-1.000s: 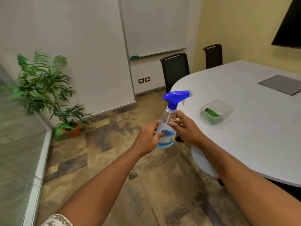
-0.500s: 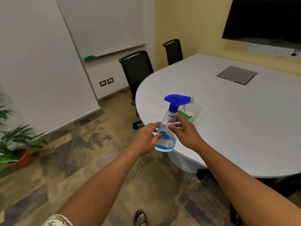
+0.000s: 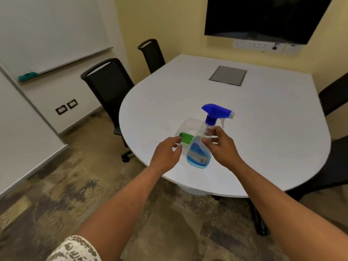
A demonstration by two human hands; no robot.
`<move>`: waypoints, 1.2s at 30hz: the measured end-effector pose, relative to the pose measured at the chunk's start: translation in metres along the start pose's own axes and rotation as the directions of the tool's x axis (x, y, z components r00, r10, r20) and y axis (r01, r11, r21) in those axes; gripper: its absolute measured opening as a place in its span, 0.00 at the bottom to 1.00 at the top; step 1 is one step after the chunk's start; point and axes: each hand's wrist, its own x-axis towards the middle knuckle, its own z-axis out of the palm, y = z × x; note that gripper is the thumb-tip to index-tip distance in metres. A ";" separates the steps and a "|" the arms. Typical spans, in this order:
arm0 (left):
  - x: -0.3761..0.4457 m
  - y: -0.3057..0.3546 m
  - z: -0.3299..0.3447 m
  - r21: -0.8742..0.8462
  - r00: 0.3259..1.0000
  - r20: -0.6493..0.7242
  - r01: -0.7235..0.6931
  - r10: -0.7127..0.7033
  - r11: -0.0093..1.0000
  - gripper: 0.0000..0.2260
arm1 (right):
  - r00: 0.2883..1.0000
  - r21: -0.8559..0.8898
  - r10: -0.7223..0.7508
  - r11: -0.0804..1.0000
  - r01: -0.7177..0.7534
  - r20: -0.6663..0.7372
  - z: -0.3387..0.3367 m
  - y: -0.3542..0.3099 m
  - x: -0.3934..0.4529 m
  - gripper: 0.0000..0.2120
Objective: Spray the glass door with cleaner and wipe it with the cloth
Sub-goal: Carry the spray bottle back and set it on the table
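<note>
Left hand point(image 3: 166, 154): over the table's near edge, fingers loosely spread, holding nothing, just beside the bottle.
Cloth point(image 3: 186, 138): green, lying in a clear tub point(image 3: 190, 125) behind the bottle, untouched.
Spray bottle point(image 3: 200, 146): upright on the table point(image 3: 263, 144), blue liquid low in it, nozzle pointing right.
Right hand point(image 3: 220, 146): fingers curled lightly about the bottle's neck; whether gripping or letting go, I cannot tell.
Glass door: not in sight from here.
Progress: judging by this, nothing shows whether spraying is done; wiping seems left.
Room: bottle stands near the rounded table edge; open floor to the left, chairs point(image 3: 109, 87) well apart.
</note>
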 end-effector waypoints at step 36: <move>0.226 -0.059 0.110 0.025 0.940 0.333 -0.090 0.076 0.996 0.17 | 0.814 0.184 0.405 0.914 -0.361 -0.417 0.003 0.140 0.175 0.23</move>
